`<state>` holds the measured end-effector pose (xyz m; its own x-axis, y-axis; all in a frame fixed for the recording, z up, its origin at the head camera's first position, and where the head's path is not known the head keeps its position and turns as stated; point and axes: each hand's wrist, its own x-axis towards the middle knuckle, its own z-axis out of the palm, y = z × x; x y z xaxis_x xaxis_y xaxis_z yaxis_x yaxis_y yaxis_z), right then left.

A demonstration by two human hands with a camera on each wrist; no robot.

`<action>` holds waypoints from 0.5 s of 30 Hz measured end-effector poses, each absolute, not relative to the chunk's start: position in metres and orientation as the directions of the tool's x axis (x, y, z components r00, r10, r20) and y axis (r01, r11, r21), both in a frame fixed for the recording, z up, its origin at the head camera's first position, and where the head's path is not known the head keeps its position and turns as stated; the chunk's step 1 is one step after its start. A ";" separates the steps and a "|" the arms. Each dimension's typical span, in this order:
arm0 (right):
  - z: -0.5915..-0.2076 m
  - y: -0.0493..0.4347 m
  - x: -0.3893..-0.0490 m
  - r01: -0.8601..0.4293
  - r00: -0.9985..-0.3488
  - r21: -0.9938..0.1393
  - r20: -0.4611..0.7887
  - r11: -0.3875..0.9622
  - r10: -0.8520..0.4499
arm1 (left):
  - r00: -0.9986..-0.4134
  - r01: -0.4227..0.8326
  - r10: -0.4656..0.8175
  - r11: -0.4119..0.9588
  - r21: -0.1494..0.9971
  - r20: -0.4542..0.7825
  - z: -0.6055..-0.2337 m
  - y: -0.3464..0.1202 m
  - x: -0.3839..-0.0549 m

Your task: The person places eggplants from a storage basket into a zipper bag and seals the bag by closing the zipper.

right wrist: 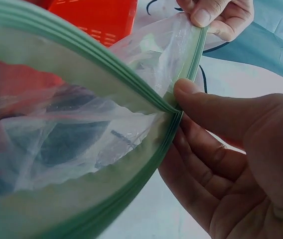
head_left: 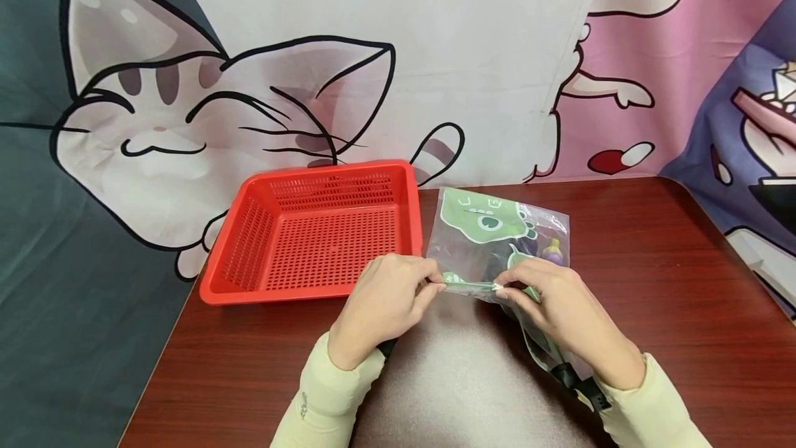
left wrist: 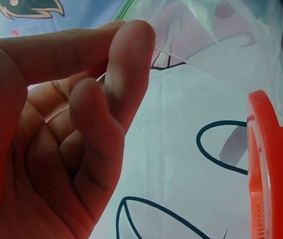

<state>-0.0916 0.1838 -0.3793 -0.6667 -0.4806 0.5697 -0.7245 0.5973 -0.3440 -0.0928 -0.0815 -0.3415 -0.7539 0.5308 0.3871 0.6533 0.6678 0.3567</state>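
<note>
A clear zip bag (head_left: 463,247) with green cartoon prints lies ahead of both hands, its green zip strip (right wrist: 195,57) toward the person. My left hand (head_left: 388,299) pinches one end of the strip between thumb and fingers. Farther along it, my right hand (head_left: 562,313) pinches the strip between thumb and forefinger. Between the hands the strip runs straight with its edges together; past the right hand, in the right wrist view, the bag's mouth gapes wide. A small purple and yellow item (head_left: 552,252) shows through the plastic, beside dark contents that I cannot identify.
A red perforated plastic basket (head_left: 280,294) stands left of the bag, close to the left hand. The reddish-brown wooden table (head_left: 659,282) extends to the right. Behind it hangs a cartoon-printed cloth (head_left: 497,54).
</note>
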 end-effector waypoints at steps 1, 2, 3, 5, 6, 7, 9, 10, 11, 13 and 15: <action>-0.379 0.184 -0.092 -0.723 -0.668 -0.343 0.568 0.600 -0.481 | -0.753 0.654 0.531 0.667 0.357 0.388 -0.342 -0.082 -0.093; -0.379 0.184 -0.092 -0.720 -0.672 -0.344 0.564 0.603 -0.481 | -0.752 0.656 0.532 0.666 0.356 0.390 -0.342 -0.082 -0.093; -0.379 0.185 -0.092 -0.718 -0.674 -0.344 0.561 0.605 -0.480 | -0.751 0.657 0.532 0.665 0.356 0.392 -0.342 -0.082 -0.093; -0.379 0.185 -0.092 -0.714 -0.678 -0.344 0.555 0.610 -0.481 | -0.748 0.659 0.533 0.662 0.357 0.395 -0.342 -0.082 -0.093; -0.379 0.185 -0.092 -0.712 -0.680 -0.343 0.553 0.612 -0.481 | -0.748 0.660 0.533 0.661 0.356 0.395 -0.343 -0.082 -0.093; -0.379 0.186 -0.092 -0.710 -0.683 -0.344 0.550 0.615 -0.481 | -0.747 0.661 0.534 0.660 0.356 0.396 -0.343 -0.082 -0.093; -0.379 0.186 -0.091 -0.706 -0.687 -0.344 0.544 0.619 -0.482 | -0.746 0.662 0.535 0.659 0.357 0.396 -0.343 -0.082 -0.093; -0.379 0.186 -0.092 -0.704 -0.689 -0.342 0.541 0.622 -0.482 | -0.746 0.663 0.536 0.658 0.357 0.396 -0.343 -0.082 -0.093; -0.379 0.187 -0.092 -0.704 -0.689 -0.340 0.542 0.624 -0.481 | -0.746 0.663 0.535 0.658 0.358 0.397 -0.343 -0.082 -0.093; -0.379 0.187 -0.092 -0.702 -0.690 -0.340 0.540 0.625 -0.481 | -0.747 0.661 0.534 0.659 0.358 0.397 -0.343 -0.082 -0.093; -0.379 0.188 -0.092 -0.702 -0.690 -0.340 0.539 0.625 -0.482 | -0.747 0.661 0.532 0.660 0.356 0.398 -0.343 -0.082 -0.093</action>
<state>-0.0921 0.1884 -0.3788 -0.6905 -0.4823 0.5391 -0.7023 0.6254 -0.3399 -0.0931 -0.0821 -0.3427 -0.7469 0.5323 0.3984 0.6608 0.6605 0.3565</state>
